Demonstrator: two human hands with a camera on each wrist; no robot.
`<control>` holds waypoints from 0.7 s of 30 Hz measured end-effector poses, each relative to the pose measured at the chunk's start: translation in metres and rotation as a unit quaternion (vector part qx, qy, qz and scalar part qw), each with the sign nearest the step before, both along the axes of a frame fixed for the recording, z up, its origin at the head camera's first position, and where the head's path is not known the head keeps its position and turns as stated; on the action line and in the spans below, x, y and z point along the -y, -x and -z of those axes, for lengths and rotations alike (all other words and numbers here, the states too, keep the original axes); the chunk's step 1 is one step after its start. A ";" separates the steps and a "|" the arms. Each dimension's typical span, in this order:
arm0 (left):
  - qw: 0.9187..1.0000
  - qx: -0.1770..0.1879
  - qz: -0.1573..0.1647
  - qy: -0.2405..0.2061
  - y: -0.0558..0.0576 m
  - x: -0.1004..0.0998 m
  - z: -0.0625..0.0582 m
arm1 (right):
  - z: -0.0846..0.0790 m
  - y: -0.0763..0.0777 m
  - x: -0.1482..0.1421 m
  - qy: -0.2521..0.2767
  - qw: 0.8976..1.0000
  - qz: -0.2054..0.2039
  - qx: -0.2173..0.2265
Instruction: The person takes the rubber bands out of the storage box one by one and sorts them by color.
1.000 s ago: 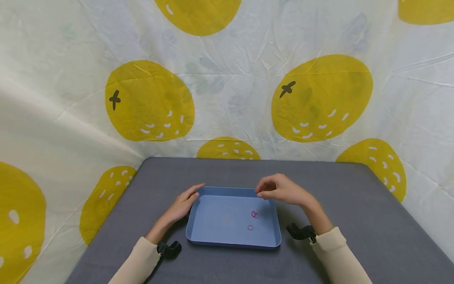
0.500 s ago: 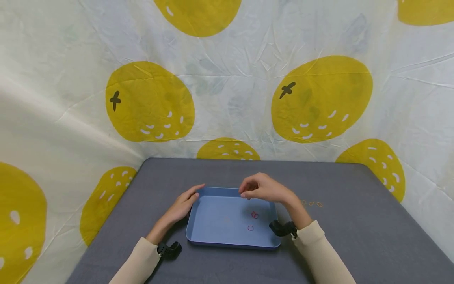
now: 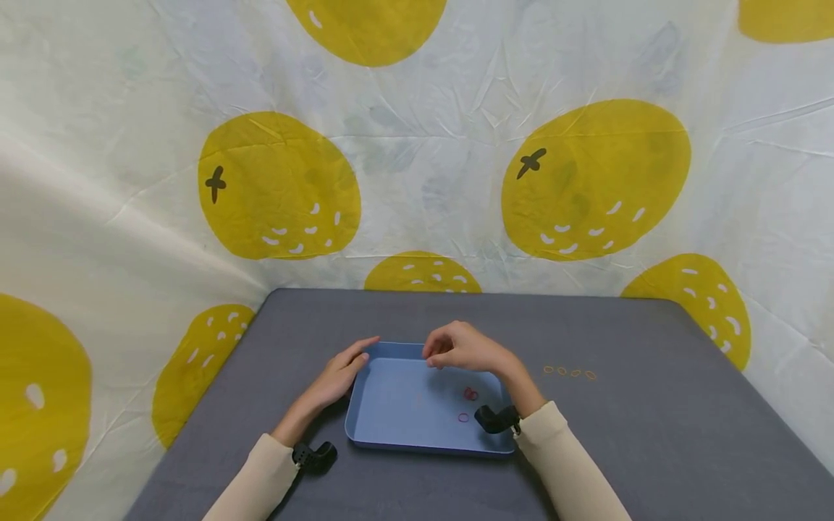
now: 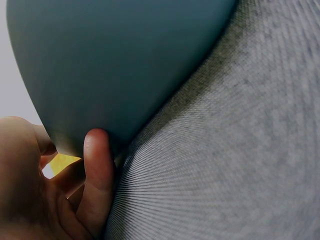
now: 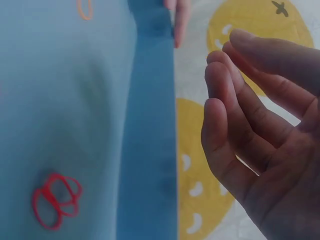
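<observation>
A shallow blue tray (image 3: pixel 417 427) lies on the table. My left hand (image 3: pixel 335 376) rests at its far left corner, index finger along the far rim and thumb against the outer wall, as the left wrist view shows. My right hand (image 3: pixel 465 347) hovers over the tray's far side with loosely bent fingers; in the right wrist view nothing shows between the fingertips (image 5: pixel 216 112). Inside the tray lie red rubber bands, two overlapping (image 5: pixel 55 200) and a single one (image 3: pixel 463 417). An orange rubber band (image 5: pixel 85 9) also lies in the tray.
Several orange rubber bands (image 3: pixel 562 371) lie in a row on the grey table (image 3: pixel 651 420), right of the tray. A black wrist camera (image 3: pixel 316 458) sits on the left wrist and another (image 3: pixel 495 420) on the right. Behind the table hangs a fruit-print curtain (image 3: pixel 430 181).
My right hand has moved left over the tray, from its far right corner toward the middle of the far side. The row of orange bands has come into view. My left hand stays put.
</observation>
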State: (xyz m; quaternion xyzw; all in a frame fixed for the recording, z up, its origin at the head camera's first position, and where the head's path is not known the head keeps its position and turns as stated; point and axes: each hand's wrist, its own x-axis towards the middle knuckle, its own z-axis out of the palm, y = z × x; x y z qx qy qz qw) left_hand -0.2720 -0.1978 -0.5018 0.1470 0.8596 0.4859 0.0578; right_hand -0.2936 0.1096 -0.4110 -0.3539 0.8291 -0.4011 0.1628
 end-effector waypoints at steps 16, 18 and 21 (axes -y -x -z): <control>1.000 0.010 -0.012 0.002 -0.001 -0.001 -0.001 | 0.027 -0.003 0.025 -0.067 0.996 -0.044 -0.024; 1.000 0.006 -0.009 0.002 -0.001 -0.001 0.000 | 0.028 -0.004 0.026 -0.077 0.996 -0.045 -0.019; 1.000 0.000 -0.008 0.004 0.000 -0.001 0.001 | 0.029 -0.005 0.027 -0.085 0.995 -0.044 -0.016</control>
